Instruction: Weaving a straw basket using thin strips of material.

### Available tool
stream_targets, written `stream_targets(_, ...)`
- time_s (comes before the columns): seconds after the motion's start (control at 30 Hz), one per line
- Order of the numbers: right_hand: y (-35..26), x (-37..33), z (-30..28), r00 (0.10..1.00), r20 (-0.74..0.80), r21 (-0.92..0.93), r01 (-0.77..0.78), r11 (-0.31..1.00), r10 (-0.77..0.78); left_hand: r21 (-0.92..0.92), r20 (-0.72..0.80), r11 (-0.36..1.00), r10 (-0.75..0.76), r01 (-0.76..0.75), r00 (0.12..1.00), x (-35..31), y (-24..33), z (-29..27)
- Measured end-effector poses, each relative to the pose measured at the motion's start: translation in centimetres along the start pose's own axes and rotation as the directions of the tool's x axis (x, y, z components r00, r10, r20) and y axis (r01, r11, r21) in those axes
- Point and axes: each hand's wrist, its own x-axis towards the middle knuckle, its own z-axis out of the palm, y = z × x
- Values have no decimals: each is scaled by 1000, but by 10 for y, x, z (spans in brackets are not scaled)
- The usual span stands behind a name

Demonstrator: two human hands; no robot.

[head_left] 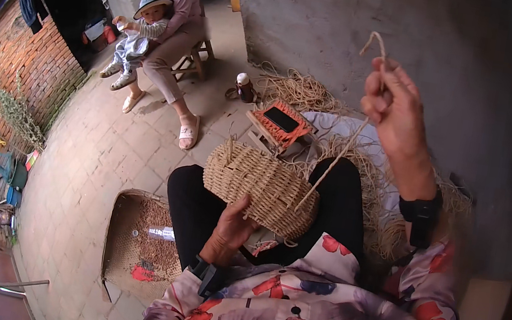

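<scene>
A half-woven straw basket (262,186) lies on my lap, domed side up. My left hand (229,230) holds its near edge from below. My right hand (393,104) is raised high to the right, pinching a long straw strand (335,162) that runs taut from the basket's right edge up through my fingers and curls above them. My legs are in black trousers and my sleeves are flowered.
Loose straw (299,90) is heaped by the grey wall and around my right side. A small stool with an orange woven seat and a dark phone (280,120) stands ahead, a bottle (244,87) beside it. A seated person holding a child (157,26) is at the back left. A flat woven tray (125,240) lies on the paving.
</scene>
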Motion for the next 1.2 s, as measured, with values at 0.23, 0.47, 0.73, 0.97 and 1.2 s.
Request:
stream_targets(0.23, 27, -50, -42, 993, -104, -91, -62, 994, 52, -244, -21, 970, -21, 15, 1000, -9, -2, 16)
stream_targets(0.47, 110, -109, -19, 921, 83, -121, -370, 921, 381, -371, -59, 920, -157, 125, 986, 5, -11, -8)
stream_targets(0.73, 135, -139, 12, 914, -8, -483, -358, 799, 405, -107, 118, 935, -326, 339, 938, 41, -9, -29)
stream_targets(0.97, 143, -143, 21, 985, 7, -701, -118, 703, 172, -16, 137, 969, -242, 247, 960, 40, -14, -38)
stream_targets(1.2, 146, -142, 20, 985, -3, -718, -122, 685, 172, -31, 74, 982, -181, 184, 981, 40, -26, -37)
